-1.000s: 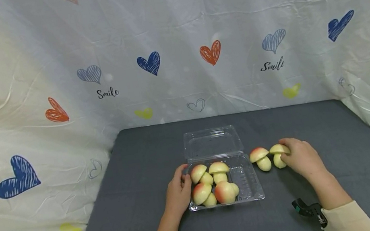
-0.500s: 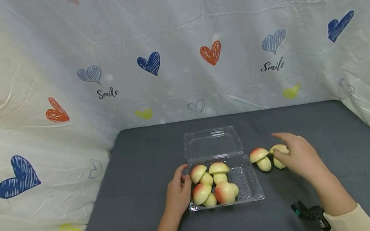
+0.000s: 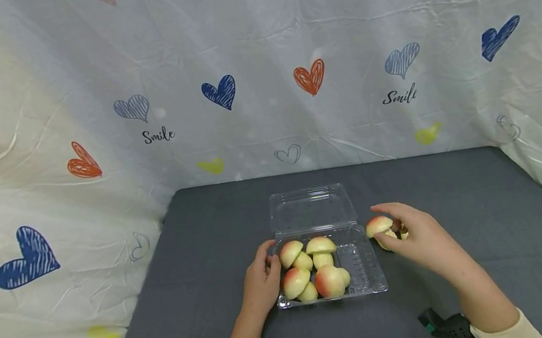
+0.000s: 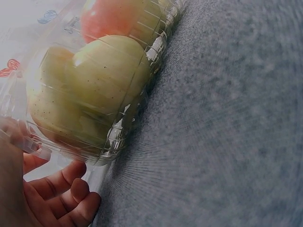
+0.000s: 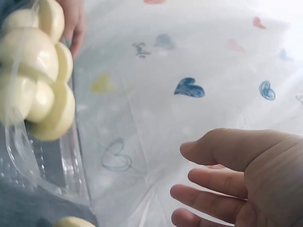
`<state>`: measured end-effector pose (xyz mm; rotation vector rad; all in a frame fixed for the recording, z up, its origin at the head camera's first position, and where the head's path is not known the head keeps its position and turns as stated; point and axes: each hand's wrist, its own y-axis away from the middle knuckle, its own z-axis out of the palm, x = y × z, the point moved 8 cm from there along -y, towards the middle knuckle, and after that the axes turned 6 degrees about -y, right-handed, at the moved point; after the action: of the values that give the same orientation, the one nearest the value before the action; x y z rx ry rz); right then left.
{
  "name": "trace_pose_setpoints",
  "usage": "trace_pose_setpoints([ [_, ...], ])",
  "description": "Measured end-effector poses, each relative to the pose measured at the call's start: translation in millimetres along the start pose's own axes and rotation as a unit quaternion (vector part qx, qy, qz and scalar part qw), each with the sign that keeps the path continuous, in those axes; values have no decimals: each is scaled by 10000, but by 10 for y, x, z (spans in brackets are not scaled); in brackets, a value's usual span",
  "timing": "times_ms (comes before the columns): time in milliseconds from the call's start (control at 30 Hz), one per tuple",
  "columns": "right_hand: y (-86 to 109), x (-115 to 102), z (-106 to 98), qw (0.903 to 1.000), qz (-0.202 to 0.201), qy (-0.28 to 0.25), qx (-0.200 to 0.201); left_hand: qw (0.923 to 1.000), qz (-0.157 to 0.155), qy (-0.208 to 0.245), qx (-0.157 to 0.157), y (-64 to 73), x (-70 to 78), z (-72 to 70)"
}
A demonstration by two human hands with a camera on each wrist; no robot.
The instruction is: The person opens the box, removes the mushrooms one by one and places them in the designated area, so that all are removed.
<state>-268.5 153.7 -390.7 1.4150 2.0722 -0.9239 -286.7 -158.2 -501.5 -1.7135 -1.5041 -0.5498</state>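
Note:
A clear plastic container (image 3: pixel 364 264) stands unlidded on the table, its hinged lid (image 3: pixel 310 208) folded back. Several pale yellow mushrooms with reddish tints lie in its left and middle part, one being the front mushroom (image 3: pixel 330 282). My left hand (image 3: pixel 262 281) grips the container's left rim between thumb and fingers. Right of the container, my right hand (image 3: pixel 419 234) reaches over a red-tinted mushroom (image 3: pixel 378 225), thumb and fingers spread around it. A second mushroom (image 3: pixel 404 232) beside it is mostly hidden by that hand. The right wrist view shows nothing between the right hand's fingers.
A dark grey cloth (image 3: pixel 199 253) covers the table. Behind and to the sides hangs a white curtain (image 3: pixel 274 126) printed with hearts and "Smile". Black wrist devices sit on both arms, such as the right device (image 3: pixel 448 326).
My right hand has let go of the right-hand loose mushroom, opened, and moved left over the red-tinted one. My left hand and the container have stayed put.

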Motion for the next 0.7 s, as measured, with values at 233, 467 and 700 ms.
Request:
trace_pose_setpoints([
  [233,32,-106,215,9985,-404,-269,-248,10000,80,35,41,12,18,-15],
  [467,54,-175,379,9972,-467,-282,-512,10000,-41,-8,-26,-1,-4,-5],
  [700,70,-190,619,9944,-493,-208,-911,10000,34,26,26,-7,-22,-1],
])
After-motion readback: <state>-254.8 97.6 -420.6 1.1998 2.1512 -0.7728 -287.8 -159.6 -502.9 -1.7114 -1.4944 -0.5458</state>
